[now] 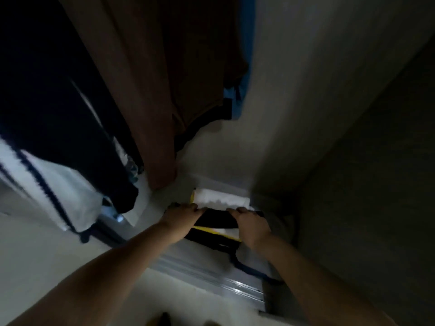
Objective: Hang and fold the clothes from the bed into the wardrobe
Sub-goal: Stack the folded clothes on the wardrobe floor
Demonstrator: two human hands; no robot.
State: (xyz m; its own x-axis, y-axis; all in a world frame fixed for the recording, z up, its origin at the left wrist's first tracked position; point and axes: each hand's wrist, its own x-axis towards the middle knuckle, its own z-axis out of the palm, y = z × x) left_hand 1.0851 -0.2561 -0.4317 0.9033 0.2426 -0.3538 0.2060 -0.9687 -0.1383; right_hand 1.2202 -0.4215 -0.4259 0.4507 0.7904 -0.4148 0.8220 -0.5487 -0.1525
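A folded black garment [215, 220] lies low in the wardrobe on top of a yellow-edged white folded item [220, 201]. My left hand [180, 220] grips the black garment's left end, fingers curled over its far edge. My right hand [250, 223] grips its right end the same way. A dark strap or sleeve [247, 264] trails from the garment over the wardrobe's front edge. Above hang a brown garment [160, 78], a black garment [54, 90], a blue one [242, 67] and a white one with dark stripes [47, 184].
The wardrobe's pale side wall [306, 90] rises on the right. A metal sliding-door track [211, 276] runs along the floor in front. The scene is dim and blurred. The pale floor [47, 255] lies at lower left.
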